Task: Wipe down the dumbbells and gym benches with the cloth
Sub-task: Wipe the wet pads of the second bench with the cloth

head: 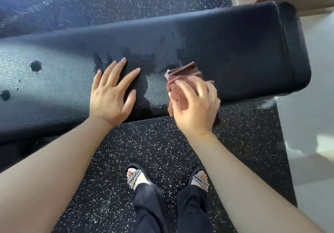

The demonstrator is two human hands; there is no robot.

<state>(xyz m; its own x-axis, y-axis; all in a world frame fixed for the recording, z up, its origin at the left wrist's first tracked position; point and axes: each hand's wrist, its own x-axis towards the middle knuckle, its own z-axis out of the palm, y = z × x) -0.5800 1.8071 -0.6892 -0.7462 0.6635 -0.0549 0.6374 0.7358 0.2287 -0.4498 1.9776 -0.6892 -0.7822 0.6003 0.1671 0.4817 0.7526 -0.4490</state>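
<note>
**Cloth near the bench edge**

At centre frame the right hand point(194, 106) grips the bunched brown cloth point(182, 80) on the black bench point(235, 51). The left hand point(112, 91) lies flat, fingers spread, just beside it. Working so near the front edge, the cloth could slip off; damp streaks may be missed.

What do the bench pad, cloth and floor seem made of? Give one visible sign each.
The bench pad looks like vinyl or leatherette: pebbled grain, sheen. The cloth is soft brown fabric, ribbed folds. The floor is probably rubber matting: black with white flecks.
</note>
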